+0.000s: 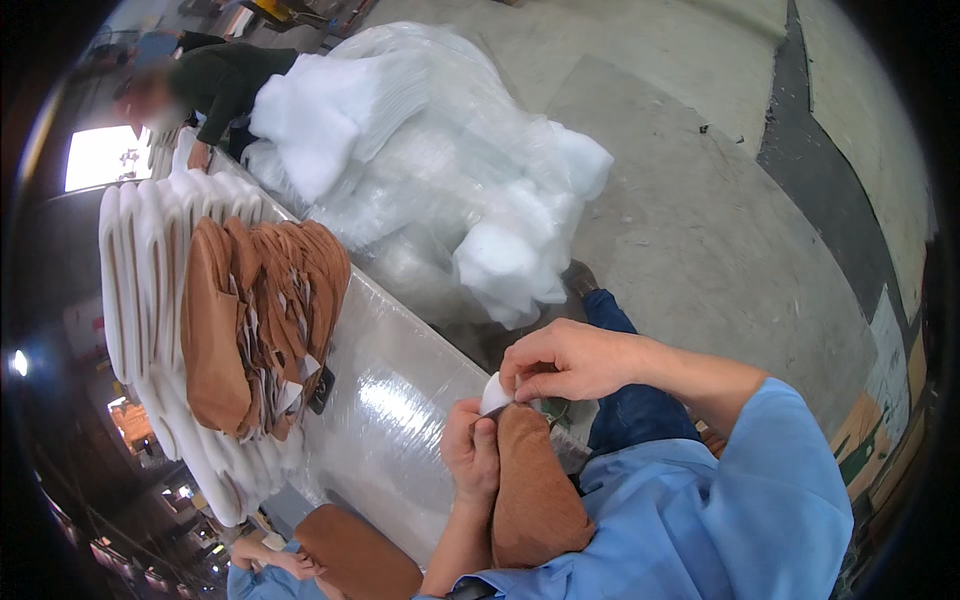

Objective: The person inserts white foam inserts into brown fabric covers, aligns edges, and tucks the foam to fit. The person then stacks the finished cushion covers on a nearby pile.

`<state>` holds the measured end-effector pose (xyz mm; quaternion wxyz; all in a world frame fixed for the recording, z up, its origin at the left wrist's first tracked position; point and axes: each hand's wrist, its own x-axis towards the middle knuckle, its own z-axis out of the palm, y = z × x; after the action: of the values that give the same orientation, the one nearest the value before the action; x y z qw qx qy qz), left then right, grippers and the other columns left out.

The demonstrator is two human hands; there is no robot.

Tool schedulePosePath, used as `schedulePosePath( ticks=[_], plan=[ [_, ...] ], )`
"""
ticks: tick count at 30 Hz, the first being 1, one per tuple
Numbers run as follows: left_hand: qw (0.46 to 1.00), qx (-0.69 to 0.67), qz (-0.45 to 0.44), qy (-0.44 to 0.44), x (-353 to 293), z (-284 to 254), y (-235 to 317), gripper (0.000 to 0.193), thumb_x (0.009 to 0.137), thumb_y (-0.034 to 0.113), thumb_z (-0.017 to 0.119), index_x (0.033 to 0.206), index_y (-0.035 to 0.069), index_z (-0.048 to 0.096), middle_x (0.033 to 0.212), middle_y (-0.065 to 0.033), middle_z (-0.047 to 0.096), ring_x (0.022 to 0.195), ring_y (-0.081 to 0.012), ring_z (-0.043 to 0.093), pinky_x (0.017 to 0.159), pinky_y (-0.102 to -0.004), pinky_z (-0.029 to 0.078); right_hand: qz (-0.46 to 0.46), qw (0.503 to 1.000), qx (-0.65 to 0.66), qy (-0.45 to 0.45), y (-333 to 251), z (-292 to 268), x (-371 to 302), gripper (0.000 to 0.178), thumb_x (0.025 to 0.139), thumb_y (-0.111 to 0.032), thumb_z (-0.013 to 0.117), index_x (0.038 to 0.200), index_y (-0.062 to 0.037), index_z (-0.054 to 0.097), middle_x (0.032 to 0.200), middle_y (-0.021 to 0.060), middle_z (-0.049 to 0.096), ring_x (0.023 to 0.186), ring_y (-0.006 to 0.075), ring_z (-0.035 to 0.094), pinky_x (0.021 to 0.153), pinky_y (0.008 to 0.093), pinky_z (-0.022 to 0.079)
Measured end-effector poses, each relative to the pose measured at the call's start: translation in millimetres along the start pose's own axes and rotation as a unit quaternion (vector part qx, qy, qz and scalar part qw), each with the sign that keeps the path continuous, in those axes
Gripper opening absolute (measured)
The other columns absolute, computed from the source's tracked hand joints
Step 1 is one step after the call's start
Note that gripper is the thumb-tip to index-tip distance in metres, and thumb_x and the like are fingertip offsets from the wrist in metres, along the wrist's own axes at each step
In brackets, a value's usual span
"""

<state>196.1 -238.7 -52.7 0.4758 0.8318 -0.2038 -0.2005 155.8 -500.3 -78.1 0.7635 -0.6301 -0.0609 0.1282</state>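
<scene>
My left hand point(471, 452) is closed around the upper end of a brown fabric cover point(532, 490), its thumb lying along the near side. The cover hangs against my blue shirt and looks filled out. White padding point(493, 396) sticks out at its top opening. Above it, the fingers of my right hand point(568, 358) pinch this padding. How far the padding reaches inside the cover is hidden. To the left, a stack of brown fabric covers point(215, 330) with white tags leans on folded white padding sheets point(120, 290).
A plastic-covered table point(400, 400) runs along my left. Beyond it a big plastic-wrapped bundle of white padding point(420, 170) rests on the grey floor point(680, 210). One person point(230, 85) bends at the far left; another person's hands point(290, 562) hold a brown piece point(355, 555) at lower left.
</scene>
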Motion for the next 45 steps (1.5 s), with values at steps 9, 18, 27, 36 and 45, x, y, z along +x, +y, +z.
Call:
schedulePosePath(
  ticks=[9,18,27,36,45],
  plan=[
    [0.997,0.038,-0.061,0.041,3,6,15,0.03,0.108,0.023,0.061,0.089,0.0,0.064,0.081,-0.0099,0.064,0.072,-0.0182,0.057,0.069,-0.0328,0.047,0.095,0.934,0.321,0.127,24,51,-4,0.01,0.104,-0.015,0.065,0.101,-0.0049,0.064,0.086,-0.0029,0.062,0.074,0.0069,0.055,0.066,0.0253,0.045],
    [0.989,0.028,-0.145,-0.028,34,45,-32,0.034,0.109,0.03,0.06,0.094,0.0,0.067,0.078,-0.0068,0.062,0.078,-0.0109,0.053,0.072,-0.0316,0.048,0.143,0.893,0.321,0.281,78,65,-11,0.014,0.107,-0.019,0.06,0.099,-0.0081,0.062,0.086,-0.0034,0.059,0.077,0.0077,0.055,0.066,0.0256,0.048],
    [0.961,-0.132,-0.209,-0.126,37,58,-63,0.038,0.11,0.036,0.059,0.111,0.001,0.073,0.096,-0.0004,0.071,0.09,-0.0094,0.061,0.083,-0.0295,0.052,0.251,0.909,0.273,0.189,80,29,-22,0.017,0.105,-0.023,0.068,0.104,-0.0061,0.07,0.091,0.0012,0.07,0.081,0.0121,0.068,0.072,0.0328,0.061],
    [0.954,-0.023,-0.244,-0.175,63,61,-68,0.052,0.104,0.052,0.059,0.119,0.006,0.077,0.11,-0.0171,0.078,0.103,-0.029,0.073,0.092,-0.0401,0.054,0.256,0.922,0.089,0.276,109,27,4,0.021,0.104,-0.024,0.07,0.092,-0.0067,0.064,0.083,0.0009,0.067,0.073,0.0086,0.057,0.065,0.029,0.05],
    [0.96,0.144,-0.229,-0.076,62,74,-66,0.051,0.105,0.049,0.051,0.105,0.005,0.077,0.108,-0.0226,0.075,0.105,-0.0444,0.07,0.092,-0.054,0.053,0.389,0.874,0.195,0.215,132,12,20,0.024,0.103,-0.027,0.072,0.091,-0.006,0.071,0.085,0.0048,0.073,0.07,0.0138,0.065,0.064,0.0314,0.053]
  ],
)
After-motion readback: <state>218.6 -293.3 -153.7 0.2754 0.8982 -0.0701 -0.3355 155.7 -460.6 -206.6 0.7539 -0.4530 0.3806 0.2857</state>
